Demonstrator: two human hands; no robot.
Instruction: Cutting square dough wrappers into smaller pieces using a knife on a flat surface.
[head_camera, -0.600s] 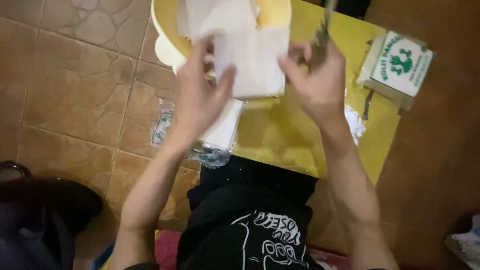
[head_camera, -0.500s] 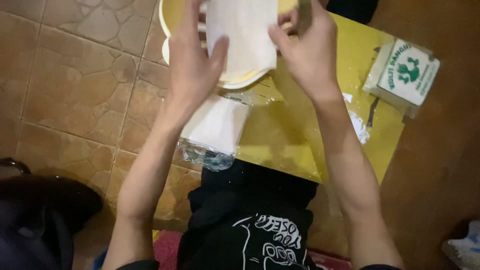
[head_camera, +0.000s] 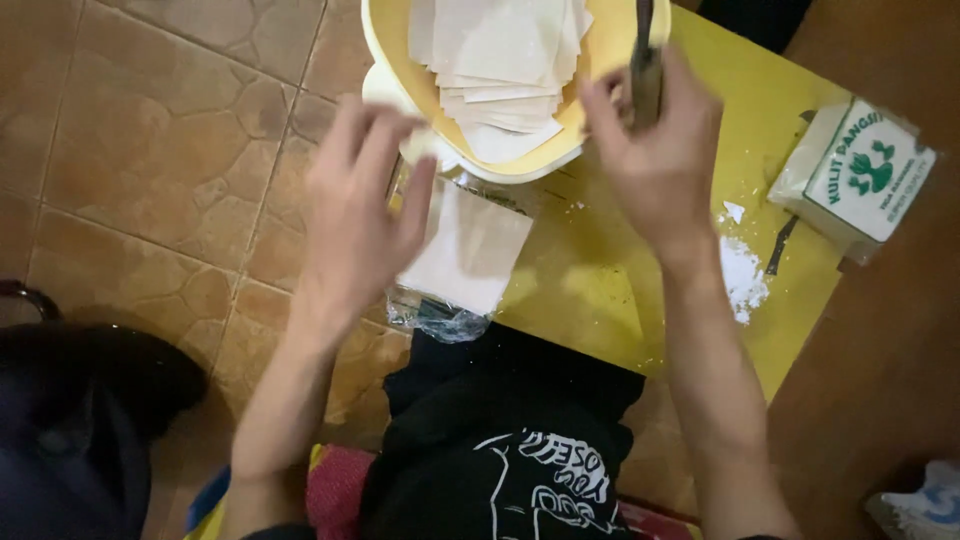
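My left hand (head_camera: 362, 205) hovers with fingers spread and nothing in it, just left of a pale yellow bowl (head_camera: 392, 55) and above a stack of white square sheets (head_camera: 468, 250) lying in clear plastic on the yellow table (head_camera: 600, 290). Several more white sheets (head_camera: 505, 60) are piled in the bowl. My right hand (head_camera: 655, 150) is closed around a dark slim tool (head_camera: 645, 60) that sticks up at the bowl's right rim; what kind of tool it is I cannot tell.
A white packet with green print (head_camera: 860, 175) lies at the table's right side. White powder (head_camera: 742, 272) is spilled near it, beside a dark thin stick (head_camera: 781, 243). Brown floor tiles (head_camera: 150, 150) lie to the left, a dark bag (head_camera: 80, 400) at lower left.
Both hands held a white sheet up over the bowl; the sheet now lies in the bowl. My left hand has dropped back, free. The right hand stays at the bowl's rim with the tool.
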